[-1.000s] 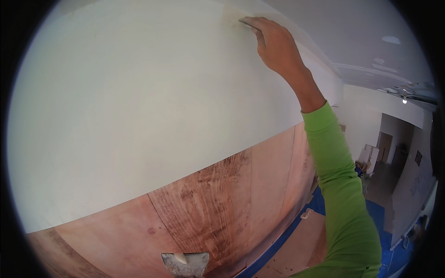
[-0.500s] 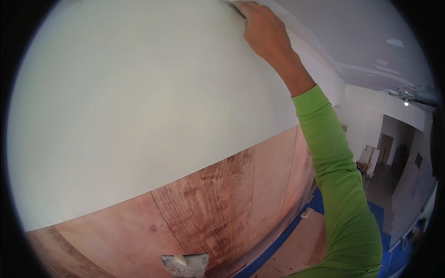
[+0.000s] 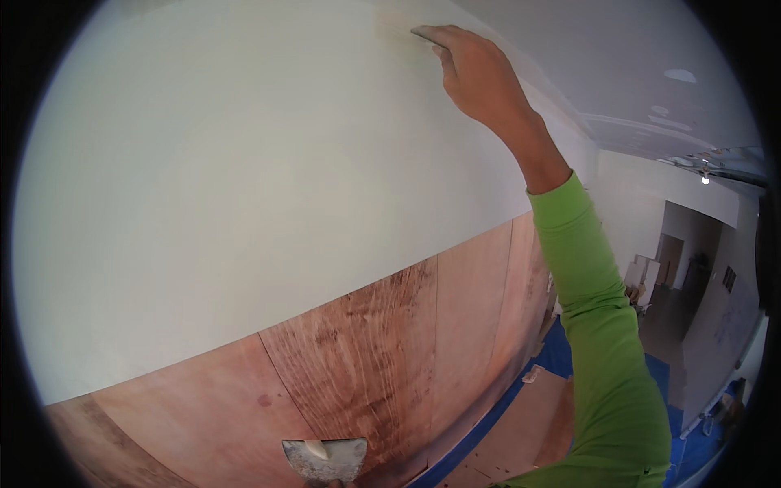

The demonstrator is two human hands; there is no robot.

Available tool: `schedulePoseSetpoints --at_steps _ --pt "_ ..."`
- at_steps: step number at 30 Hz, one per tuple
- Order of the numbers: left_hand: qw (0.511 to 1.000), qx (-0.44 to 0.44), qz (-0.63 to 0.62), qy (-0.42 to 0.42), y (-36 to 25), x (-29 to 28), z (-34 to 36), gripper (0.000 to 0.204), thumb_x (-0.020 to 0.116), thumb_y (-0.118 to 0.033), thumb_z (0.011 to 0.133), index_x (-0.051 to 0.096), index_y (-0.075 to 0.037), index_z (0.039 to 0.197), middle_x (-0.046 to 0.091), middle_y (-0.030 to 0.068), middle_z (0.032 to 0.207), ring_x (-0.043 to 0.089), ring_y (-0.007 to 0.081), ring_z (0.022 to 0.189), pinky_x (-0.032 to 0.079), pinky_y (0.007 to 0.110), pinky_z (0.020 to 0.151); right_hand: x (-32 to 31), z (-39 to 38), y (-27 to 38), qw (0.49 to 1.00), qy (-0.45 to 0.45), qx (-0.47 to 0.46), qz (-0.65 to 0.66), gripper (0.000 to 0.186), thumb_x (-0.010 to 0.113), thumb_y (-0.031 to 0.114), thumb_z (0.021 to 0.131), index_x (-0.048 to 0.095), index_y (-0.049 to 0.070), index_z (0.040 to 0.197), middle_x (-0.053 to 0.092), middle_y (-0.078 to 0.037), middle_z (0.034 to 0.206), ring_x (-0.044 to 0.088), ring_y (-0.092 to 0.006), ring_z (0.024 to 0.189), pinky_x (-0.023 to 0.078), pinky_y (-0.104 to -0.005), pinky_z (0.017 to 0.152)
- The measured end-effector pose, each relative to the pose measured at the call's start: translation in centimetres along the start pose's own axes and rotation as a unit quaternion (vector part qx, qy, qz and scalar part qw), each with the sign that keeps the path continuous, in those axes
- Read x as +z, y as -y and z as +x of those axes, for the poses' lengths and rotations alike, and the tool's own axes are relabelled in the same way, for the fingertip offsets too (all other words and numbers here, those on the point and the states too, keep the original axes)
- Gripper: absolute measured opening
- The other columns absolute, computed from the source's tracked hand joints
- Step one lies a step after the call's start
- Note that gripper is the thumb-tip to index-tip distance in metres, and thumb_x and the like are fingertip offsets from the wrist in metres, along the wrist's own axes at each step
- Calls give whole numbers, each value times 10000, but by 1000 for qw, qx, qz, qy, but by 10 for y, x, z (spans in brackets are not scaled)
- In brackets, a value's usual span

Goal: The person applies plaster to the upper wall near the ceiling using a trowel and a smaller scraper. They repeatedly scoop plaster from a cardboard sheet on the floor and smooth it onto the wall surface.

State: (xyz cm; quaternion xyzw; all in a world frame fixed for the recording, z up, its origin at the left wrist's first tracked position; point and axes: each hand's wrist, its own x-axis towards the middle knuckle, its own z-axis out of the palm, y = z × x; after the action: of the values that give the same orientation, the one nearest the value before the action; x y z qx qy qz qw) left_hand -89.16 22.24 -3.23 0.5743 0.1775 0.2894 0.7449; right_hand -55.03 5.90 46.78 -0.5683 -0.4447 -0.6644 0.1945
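My right hand is raised high against the pale wall, its fingers closed around a thin, flat grey putty knife. Just left of that blade, a faint tan patch shows on the wall. At the bottom of the view is a wide, smeared putty knife with a lump of off-white compound on its blade. Only a sliver of my left hand shows under this blade; the handle and most fingers are cut off by the lower edge.
Wood-plank panelling covers the lower wall. Blue sheeting and brown board lie on the floor to the right. Farther off are a doorway, leaning boards and a lit bulb. The patched ceiling slopes across the upper right.
My right hand has come down and slightly right with its putty knife, and the tan patch now shows beside it. The wide putty knife below has risen slightly.
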Motion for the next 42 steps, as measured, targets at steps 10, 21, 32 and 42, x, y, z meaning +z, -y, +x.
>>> schedulePoseSetpoints --at_steps 10,21,32,42 --pt "999 -19 10 -27 8 -3 -7 217 651 -233 1033 616 -106 860 602 -9 680 529 81 555 381 239 490 15 31 8 999 -20 23 -43 390 434 -11 991 621 -66 1329 623 -241 1381 571 -393 1298 447 -444 1139" --pt "998 14 -14 61 -15 29 21 167 595 -196 1043 625 -98 911 622 7 683 546 89 535 404 236 481 -15 -53 30 998 36 12 43 354 515 -12 959 656 0 1284 703 -169 1211 674 -373 1053 533 -428 957" --pt "962 -62 -148 222 -89 87 59 252 603 -155 1017 595 32 1185 650 100 718 562 149 485 448 273 429 -39 -282 138 816 196 -32 543 585 626 -91 871 586 86 1428 636 -232 1372 688 -380 1187 581 -389 976" --pt "987 93 107 78 -61 86 26 254 560 -173 1053 635 -4 879 630 40 650 558 101 515 423 265 477 -44 -307 136 824 316 84 462 398 642 25 904 693 119 1287 643 -131 1344 624 -349 1226 532 -442 995"
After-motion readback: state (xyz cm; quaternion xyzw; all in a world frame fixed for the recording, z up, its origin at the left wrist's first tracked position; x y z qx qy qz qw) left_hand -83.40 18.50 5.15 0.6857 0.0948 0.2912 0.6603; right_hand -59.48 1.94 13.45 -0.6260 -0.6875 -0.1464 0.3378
